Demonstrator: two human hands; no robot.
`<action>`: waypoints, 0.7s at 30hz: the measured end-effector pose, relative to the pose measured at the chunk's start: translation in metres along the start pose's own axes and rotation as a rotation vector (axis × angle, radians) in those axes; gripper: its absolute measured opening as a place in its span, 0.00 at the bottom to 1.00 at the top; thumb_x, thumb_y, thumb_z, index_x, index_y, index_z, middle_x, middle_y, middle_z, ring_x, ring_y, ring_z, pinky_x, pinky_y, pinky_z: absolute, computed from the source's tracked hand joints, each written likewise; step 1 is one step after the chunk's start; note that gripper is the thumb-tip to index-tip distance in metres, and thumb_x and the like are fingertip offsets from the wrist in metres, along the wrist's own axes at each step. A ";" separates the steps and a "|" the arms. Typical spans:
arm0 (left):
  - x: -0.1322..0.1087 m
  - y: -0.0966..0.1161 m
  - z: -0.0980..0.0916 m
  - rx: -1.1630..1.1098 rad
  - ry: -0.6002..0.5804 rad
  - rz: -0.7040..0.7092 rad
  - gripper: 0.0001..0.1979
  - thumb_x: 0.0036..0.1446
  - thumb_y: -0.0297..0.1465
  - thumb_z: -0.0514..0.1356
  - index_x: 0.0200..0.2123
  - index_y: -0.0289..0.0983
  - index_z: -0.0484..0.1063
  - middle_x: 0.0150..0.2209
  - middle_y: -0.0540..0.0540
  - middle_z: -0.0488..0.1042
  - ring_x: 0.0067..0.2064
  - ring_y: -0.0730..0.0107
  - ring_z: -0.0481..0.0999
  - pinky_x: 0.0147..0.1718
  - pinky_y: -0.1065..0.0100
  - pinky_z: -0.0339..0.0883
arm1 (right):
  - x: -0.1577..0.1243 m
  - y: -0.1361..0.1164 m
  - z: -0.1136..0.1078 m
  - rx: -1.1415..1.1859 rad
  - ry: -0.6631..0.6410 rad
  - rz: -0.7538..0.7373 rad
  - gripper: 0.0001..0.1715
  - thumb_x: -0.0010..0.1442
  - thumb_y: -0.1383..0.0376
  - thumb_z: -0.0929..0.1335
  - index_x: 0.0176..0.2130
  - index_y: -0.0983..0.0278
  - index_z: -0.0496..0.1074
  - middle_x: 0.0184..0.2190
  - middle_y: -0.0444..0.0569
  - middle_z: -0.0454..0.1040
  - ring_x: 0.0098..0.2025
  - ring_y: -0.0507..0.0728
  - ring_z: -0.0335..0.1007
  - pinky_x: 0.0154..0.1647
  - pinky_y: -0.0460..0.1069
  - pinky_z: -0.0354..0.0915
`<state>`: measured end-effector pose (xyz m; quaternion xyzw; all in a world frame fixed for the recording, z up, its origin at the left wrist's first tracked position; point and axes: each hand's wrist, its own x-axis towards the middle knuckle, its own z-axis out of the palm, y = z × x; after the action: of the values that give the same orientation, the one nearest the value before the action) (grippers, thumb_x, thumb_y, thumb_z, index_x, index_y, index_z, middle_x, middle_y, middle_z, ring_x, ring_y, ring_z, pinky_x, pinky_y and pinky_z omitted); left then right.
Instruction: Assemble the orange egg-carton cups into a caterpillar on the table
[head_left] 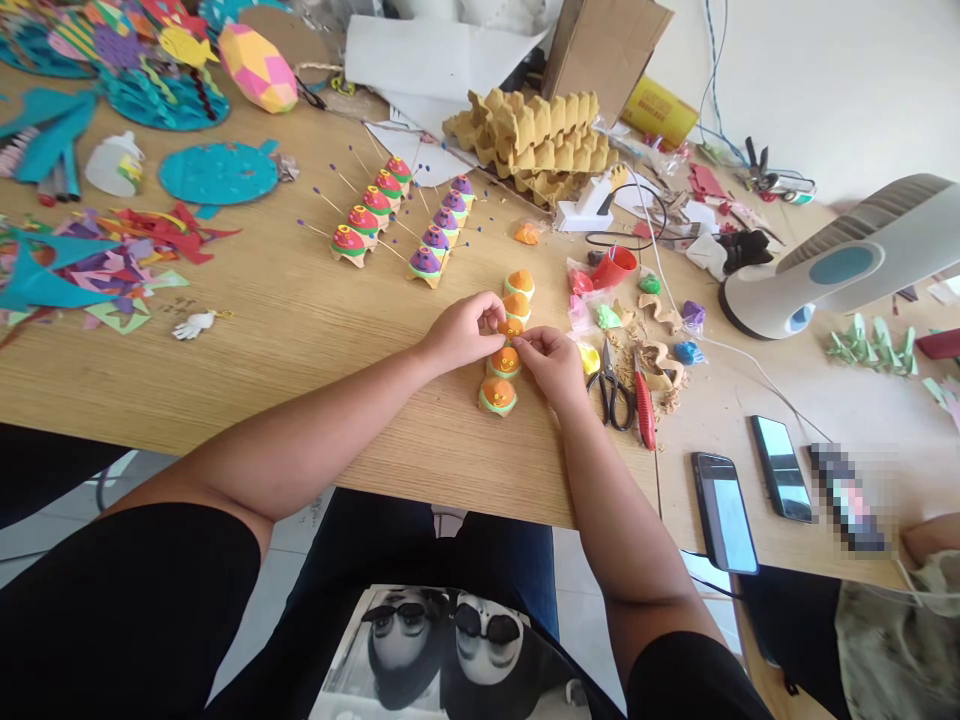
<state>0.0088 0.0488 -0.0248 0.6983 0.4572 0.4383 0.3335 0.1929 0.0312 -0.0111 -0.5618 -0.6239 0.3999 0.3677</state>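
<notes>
A row of egg-carton cups [498, 394] topped with orange and pale green clay stands in front of me on the wooden table. The nearer cups carry small yellow faces; the two farthest show plain orange tops. My left hand [466, 330] is at the left side of the middle cup, thumb and fingertips curled together in a pinch. From the right, my right hand [553, 368] meets the same cup, its thumb and forefinger also closed near the face. Whatever is between the fingertips of either hand is too small to make out.
Two finished-looking rows, red [362, 220] and purple [435, 240], bristle with thin sticks farther back. Right of my hands lie scissors [611, 385], a red cutter [644, 400], clay packets and scraps. Egg trays [532, 140], a white lamp-like device [832, 260] and phones [724, 510] surround.
</notes>
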 end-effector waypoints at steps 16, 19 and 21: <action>0.000 0.003 -0.001 -0.026 -0.013 -0.018 0.10 0.46 0.25 0.63 0.34 0.39 0.68 0.32 0.53 0.69 0.35 0.70 0.70 0.37 0.67 0.64 | 0.002 0.002 0.000 -0.009 0.019 0.005 0.12 0.55 0.58 0.73 0.29 0.63 0.73 0.19 0.38 0.60 0.22 0.49 0.50 0.24 0.47 0.49; 0.000 0.004 -0.001 -0.046 -0.011 -0.018 0.10 0.46 0.25 0.62 0.34 0.39 0.67 0.32 0.52 0.69 0.35 0.70 0.71 0.37 0.67 0.64 | 0.001 0.001 0.000 -0.019 0.020 0.009 0.12 0.55 0.57 0.73 0.29 0.63 0.73 0.19 0.39 0.60 0.22 0.49 0.50 0.24 0.47 0.50; 0.000 0.004 0.000 -0.049 -0.008 -0.021 0.10 0.46 0.25 0.62 0.34 0.39 0.67 0.32 0.52 0.69 0.35 0.70 0.71 0.37 0.67 0.64 | 0.001 0.000 0.000 -0.027 0.016 0.007 0.13 0.55 0.56 0.73 0.29 0.63 0.73 0.20 0.39 0.61 0.22 0.49 0.51 0.24 0.47 0.49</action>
<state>0.0099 0.0469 -0.0211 0.6868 0.4522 0.4433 0.3569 0.1926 0.0317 -0.0108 -0.5720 -0.6243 0.3883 0.3638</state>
